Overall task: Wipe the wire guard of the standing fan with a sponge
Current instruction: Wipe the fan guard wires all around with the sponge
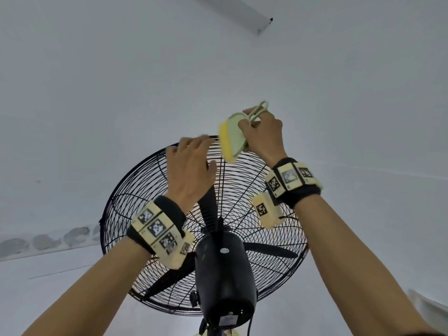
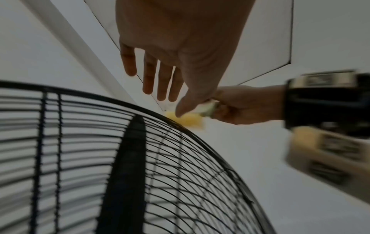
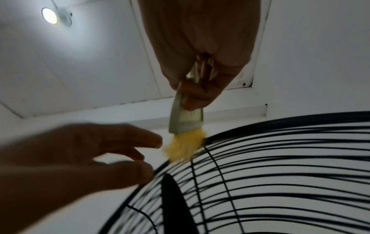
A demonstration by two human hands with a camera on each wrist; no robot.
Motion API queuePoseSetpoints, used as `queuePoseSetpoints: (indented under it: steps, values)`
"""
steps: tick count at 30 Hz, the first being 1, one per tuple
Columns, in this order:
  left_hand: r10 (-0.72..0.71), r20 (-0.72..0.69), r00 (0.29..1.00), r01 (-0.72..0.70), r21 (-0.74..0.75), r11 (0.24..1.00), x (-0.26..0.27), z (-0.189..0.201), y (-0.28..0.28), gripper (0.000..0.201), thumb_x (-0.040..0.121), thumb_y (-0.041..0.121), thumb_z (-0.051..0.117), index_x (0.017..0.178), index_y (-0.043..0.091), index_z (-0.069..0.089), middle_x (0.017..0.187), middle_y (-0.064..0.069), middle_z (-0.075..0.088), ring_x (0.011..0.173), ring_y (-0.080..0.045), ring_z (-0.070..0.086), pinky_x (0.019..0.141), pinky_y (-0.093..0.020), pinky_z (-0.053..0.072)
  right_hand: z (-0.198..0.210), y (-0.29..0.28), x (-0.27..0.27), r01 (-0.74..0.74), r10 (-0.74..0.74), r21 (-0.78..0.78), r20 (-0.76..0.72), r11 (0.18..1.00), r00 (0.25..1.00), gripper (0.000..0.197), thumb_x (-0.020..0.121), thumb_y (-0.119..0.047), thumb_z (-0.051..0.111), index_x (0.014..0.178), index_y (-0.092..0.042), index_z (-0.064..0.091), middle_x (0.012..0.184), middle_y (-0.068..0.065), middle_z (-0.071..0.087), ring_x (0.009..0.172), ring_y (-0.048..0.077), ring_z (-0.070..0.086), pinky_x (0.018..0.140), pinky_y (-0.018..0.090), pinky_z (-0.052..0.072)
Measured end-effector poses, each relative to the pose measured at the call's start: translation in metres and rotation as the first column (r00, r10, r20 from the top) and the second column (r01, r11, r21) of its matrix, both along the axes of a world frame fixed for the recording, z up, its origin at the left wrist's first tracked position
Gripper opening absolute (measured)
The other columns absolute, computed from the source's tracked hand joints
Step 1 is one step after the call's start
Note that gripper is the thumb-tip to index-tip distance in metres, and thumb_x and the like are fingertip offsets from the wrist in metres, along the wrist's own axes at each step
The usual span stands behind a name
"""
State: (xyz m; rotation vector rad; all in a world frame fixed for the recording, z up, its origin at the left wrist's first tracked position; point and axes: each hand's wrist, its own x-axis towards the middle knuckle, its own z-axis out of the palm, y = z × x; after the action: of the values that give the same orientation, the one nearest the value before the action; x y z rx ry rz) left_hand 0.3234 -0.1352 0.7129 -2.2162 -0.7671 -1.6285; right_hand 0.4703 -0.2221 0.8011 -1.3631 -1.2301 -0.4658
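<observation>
My right hand [image 1: 263, 132] grips the pale handle of the sponge [image 1: 227, 144], its yellow pad touching the top rim of the wire guard [image 1: 145, 180]. My left hand [image 1: 191, 170] hangs spread just beside it, holding nothing. To wipe well I judge I should steady the rim with that free hand and drag the pad along the curve with light pressure. The sponge's long axis runs steeply, handle up, pad edge down against the rim.
</observation>
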Motion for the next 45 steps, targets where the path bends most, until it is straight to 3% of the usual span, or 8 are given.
queuePoseSetpoints:
  steps: [3,8,18,23,26,31,41,45]
  values:
    - [0.055,-0.135,0.989,-0.074,-0.144,0.987,-0.007,0.020,0.027,0.088,0.085,0.057,0.073,0.157,0.021,0.038,0.168,-0.001,0.030,0.153,-0.027,0.027,0.117,-0.053,0.024,0.001,-0.009,0.002,-0.039,0.039,-0.001,-0.013,0.999,0.999,0.021,0.094,-0.023,0.065,0.109,-0.009,0.071,0.090,0.008,0.074,0.049,0.012,0.066,0.042,0.024,0.051]
    - [0.005,-0.231,0.973,-0.053,-0.199,0.979,0.004,0.006,0.055,0.120,0.071,0.070,0.080,0.165,0.024,0.021,0.165,-0.003,0.032,0.152,-0.029,0.027,0.124,-0.056,0.017,-0.009,-0.004,-0.004,-0.092,0.094,0.095,-0.020,0.991,0.995,0.027,0.101,-0.020,0.062,0.127,-0.015,0.063,0.095,0.005,0.074,0.061,0.009,0.071,0.052,0.017,0.055]
    - [0.026,-0.199,0.980,-0.059,-0.163,0.985,0.003,0.001,0.060,0.121,0.071,0.070,0.082,0.164,0.024,0.021,0.163,-0.005,0.034,0.152,-0.029,0.027,0.123,-0.056,0.017,-0.015,-0.007,-0.004,-0.091,0.099,0.126,-0.058,0.988,0.993,0.027,0.095,-0.018,0.066,0.122,-0.018,0.066,0.089,0.002,0.073,0.071,0.018,0.074,0.053,0.025,0.060]
    - [0.026,-0.188,0.982,-0.057,-0.162,0.985,0.002,0.000,0.063,0.120,0.071,0.071,0.081,0.164,0.024,0.020,0.164,-0.004,0.032,0.153,-0.029,0.026,0.124,-0.056,0.017,-0.011,-0.019,-0.001,-0.072,0.075,0.037,-0.083,0.997,0.994,0.020,0.088,-0.021,0.072,0.107,-0.016,0.075,0.092,-0.004,0.075,0.076,0.006,0.071,0.073,0.030,0.061]
    - [0.023,-0.183,0.983,-0.051,-0.150,0.987,0.002,-0.001,0.062,0.120,0.072,0.071,0.081,0.164,0.023,0.021,0.164,-0.005,0.033,0.152,-0.030,0.026,0.124,-0.056,0.017,-0.018,-0.021,-0.009,-0.179,0.202,0.156,-0.151,0.971,0.968,0.028,0.094,-0.017,0.069,0.122,-0.021,0.066,0.086,0.009,0.074,0.064,0.013,0.074,0.057,0.032,0.063]
    - [0.023,-0.180,0.983,-0.050,-0.151,0.987,0.001,-0.002,0.063,0.119,0.072,0.071,0.080,0.164,0.023,0.021,0.164,-0.004,0.033,0.153,-0.029,0.026,0.124,-0.056,0.016,-0.054,-0.019,-0.010,-0.284,0.312,0.153,-0.208,0.947,0.927,0.042,0.094,-0.012,0.073,0.135,-0.020,0.065,0.104,0.009,0.070,0.084,0.020,0.076,0.056,0.034,0.064]
    - [0.034,-0.167,0.985,-0.056,-0.129,0.990,0.001,-0.004,0.064,0.119,0.073,0.072,0.079,0.164,0.023,0.021,0.164,-0.005,0.033,0.152,-0.030,0.027,0.124,-0.057,0.017,-0.079,-0.029,-0.012,-0.375,0.421,0.230,-0.204,0.898,0.884,0.042,0.099,-0.012,0.068,0.128,-0.042,0.063,0.122,0.001,0.070,0.085,0.021,0.076,0.062,0.037,0.065]
    - [0.033,-0.168,0.985,-0.058,-0.147,0.987,0.000,-0.005,0.063,0.119,0.074,0.071,0.078,0.165,0.022,0.020,0.165,-0.005,0.032,0.153,-0.030,0.025,0.125,-0.056,0.015,-0.098,-0.030,-0.005,-0.332,0.346,0.096,-0.224,0.938,0.911,0.038,0.092,-0.009,0.072,0.122,-0.032,0.074,0.107,0.005,0.073,0.088,0.026,0.074,0.055,0.033,0.063]
